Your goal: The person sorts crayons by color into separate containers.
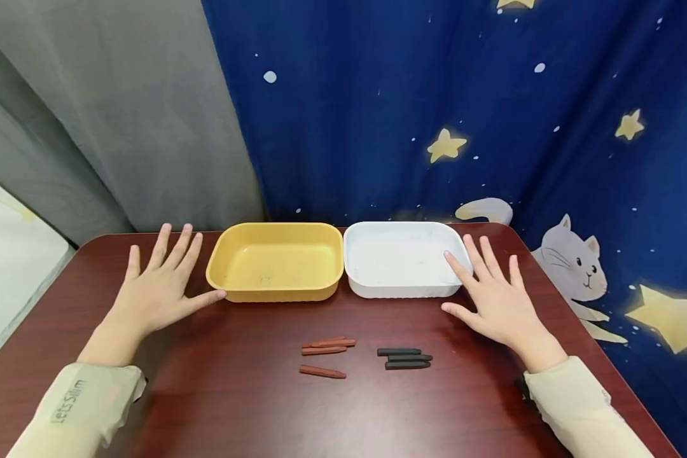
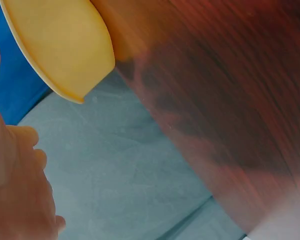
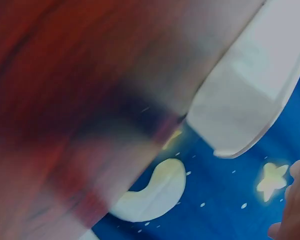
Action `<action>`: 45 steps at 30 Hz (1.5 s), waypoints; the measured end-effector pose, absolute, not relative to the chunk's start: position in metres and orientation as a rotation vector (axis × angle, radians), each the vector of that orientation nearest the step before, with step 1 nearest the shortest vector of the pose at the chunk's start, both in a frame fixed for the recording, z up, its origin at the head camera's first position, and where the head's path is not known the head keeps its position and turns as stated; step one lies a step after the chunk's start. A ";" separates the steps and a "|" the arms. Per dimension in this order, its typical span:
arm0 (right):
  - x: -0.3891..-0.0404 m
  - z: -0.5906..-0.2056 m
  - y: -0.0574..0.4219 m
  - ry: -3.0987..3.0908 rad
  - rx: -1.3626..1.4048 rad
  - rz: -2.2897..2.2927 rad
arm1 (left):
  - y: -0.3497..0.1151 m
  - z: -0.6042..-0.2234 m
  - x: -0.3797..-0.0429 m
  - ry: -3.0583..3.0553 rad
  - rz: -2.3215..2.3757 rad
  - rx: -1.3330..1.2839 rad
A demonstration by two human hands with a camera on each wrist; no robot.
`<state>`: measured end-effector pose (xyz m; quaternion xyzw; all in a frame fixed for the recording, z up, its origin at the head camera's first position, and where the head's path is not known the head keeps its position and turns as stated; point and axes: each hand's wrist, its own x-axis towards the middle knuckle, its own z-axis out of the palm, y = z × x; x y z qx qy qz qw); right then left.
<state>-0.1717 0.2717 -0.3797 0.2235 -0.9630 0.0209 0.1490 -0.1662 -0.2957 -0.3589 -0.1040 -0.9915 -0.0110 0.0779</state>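
Observation:
My left hand, fingers spread and straight, is at the left of the yellow tray, its thumb tip by the tray's near left corner. On the other side, my right hand spreads its fingers by the white tray, the index finger overlapping its right rim in the head view. Neither hand holds anything. Several reddish-brown crayons lie in front of the yellow tray, one apart from the rest. To their right are 3 black crayons. The left wrist view shows the yellow tray beside part of the hand.
Both trays stand side by side at the far edge of the dark red wooden table. Behind it hang a grey curtain and a blue curtain with stars and a cat. A white surface lies beyond the left edge.

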 end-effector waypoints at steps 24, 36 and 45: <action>-0.164 -0.372 0.181 -2.679 0.953 0.251 | -0.269 -0.363 -0.199 -3.090 -0.239 -0.367; -0.155 -0.372 0.143 -2.625 1.106 0.383 | -0.263 -0.369 -0.206 -3.121 -0.312 -0.388; -0.150 -0.370 0.120 -2.567 1.249 0.415 | -0.257 -0.372 -0.207 -3.113 -0.322 -0.432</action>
